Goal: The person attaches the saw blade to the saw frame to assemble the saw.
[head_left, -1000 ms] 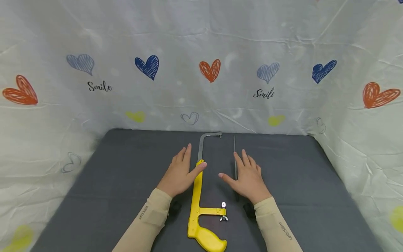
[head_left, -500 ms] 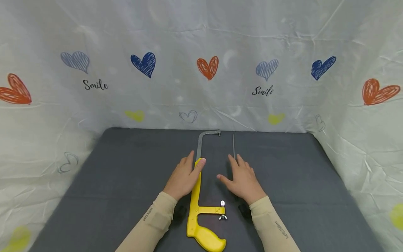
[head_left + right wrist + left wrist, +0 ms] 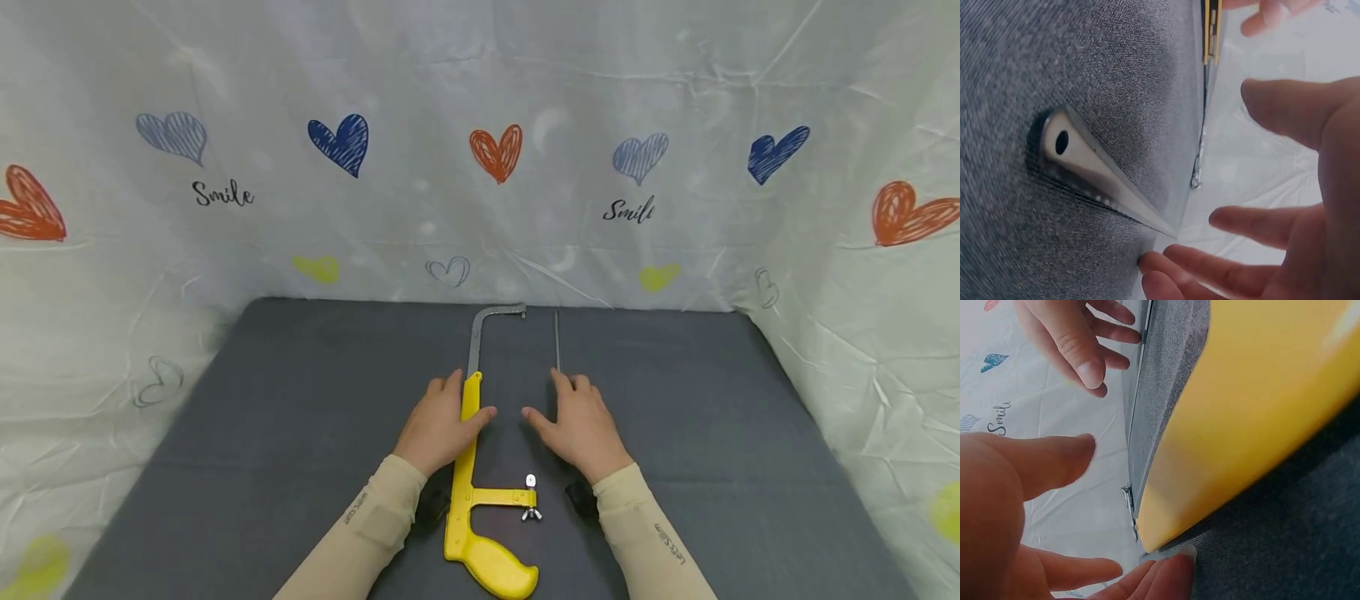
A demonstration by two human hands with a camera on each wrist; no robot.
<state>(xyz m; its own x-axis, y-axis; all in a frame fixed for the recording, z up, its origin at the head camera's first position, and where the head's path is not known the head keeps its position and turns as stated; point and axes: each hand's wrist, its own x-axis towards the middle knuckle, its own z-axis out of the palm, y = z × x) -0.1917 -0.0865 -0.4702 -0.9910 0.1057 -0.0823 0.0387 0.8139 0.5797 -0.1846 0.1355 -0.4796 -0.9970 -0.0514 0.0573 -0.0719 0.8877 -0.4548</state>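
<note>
A hacksaw frame (image 3: 467, 467) with a yellow handle and bare grey front bow lies on the grey cloth, fitted with no blade. Over its yellow bar hovers my left hand (image 3: 437, 427), thumb to the right of the bar and fingers to its left. Part of the bar is hidden under that hand. In the left wrist view the yellow body (image 3: 1229, 419) looms large beside the fingers. To the right lies a thin hacksaw blade (image 3: 557, 342), its end hole plain in the right wrist view. My right hand (image 3: 587, 423) is above the blade, thumb apart, fingers loosely bent, covering its near part.
Grey cloth (image 3: 300, 375) covers the table. A white sheet (image 3: 405, 217) with printed hearts hangs behind and along both sides. A wing nut (image 3: 531, 514) sits on the frame's cross arm, between the forearms.
Both hands have come down closer to the frame and the blade, their fingers bending more. The right hand has drifted slightly left and nearer the body. Frame and blade stay in place.
</note>
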